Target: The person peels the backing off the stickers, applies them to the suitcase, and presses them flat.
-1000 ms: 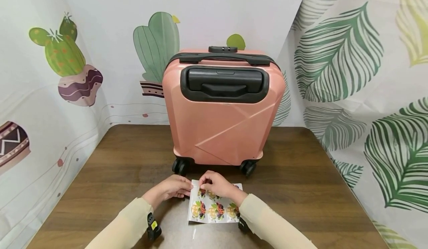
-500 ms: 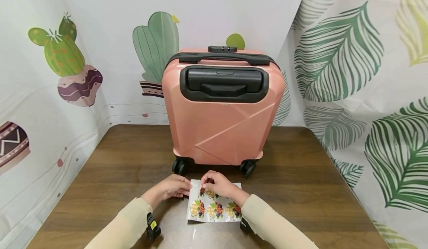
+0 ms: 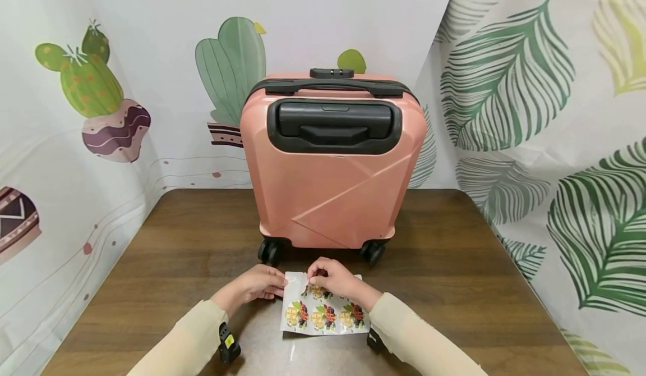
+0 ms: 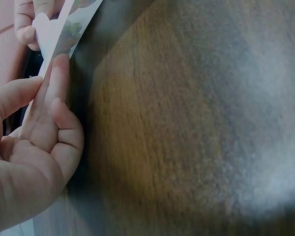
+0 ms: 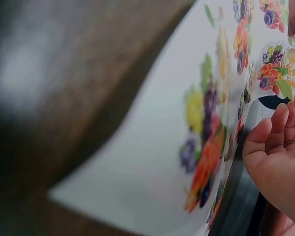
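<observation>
Pinching the left edge of a fruit-printed sticker sheet (image 3: pixel 310 305) between thumb and fingers, my left hand (image 3: pixel 256 282) sits narrow, while my right hand (image 3: pixel 335 280) nips a sticker (image 5: pixel 278 69) near the far edge. The sheet is right in front of me, between my hands and the suitcase (image 3: pixel 333 193), its near edge bowed a little off the tabletop (image 3: pixel 187 247). Brown wood spreads wide to either side, but black wheels (image 3: pixel 271 251) stand just beyond my fingers. From the left wrist I see the pale side of the sticker; from the right wrist, its printed face with yellow lettering, which my hand mostly covers in the head view. How much of it clings I can't tell. Farther back, the upright pink suitcase blocks the middle, before a curtain (image 3: pixel 166 56) of cacti and leaves.
</observation>
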Available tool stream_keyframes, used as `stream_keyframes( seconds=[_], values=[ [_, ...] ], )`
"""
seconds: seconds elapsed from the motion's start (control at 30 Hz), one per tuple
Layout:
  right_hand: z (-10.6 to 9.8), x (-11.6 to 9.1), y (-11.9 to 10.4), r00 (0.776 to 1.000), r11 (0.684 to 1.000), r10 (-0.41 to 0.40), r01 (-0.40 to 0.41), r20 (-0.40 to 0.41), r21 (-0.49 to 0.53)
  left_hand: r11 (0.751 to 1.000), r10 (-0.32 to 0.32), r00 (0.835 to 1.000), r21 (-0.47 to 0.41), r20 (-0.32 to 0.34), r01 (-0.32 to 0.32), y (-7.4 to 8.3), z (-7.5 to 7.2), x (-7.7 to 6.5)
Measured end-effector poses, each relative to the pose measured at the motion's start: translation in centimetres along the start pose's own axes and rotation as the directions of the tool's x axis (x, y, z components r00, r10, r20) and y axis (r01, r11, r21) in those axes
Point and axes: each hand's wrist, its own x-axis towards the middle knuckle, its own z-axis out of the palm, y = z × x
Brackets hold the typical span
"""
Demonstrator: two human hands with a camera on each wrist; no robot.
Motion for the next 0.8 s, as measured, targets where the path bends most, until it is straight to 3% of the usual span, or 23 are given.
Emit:
stream_keyframes(
  seconds=[0.8],
  values=[
    [-0.93,-0.44,-0.38,1.000,1.000,-0.025,0.025,0.002,0.006,1.000,0.006,1.000,-0.008,-0.025,-0.006,-0.12,-0.03,-0.58]
  ],
)
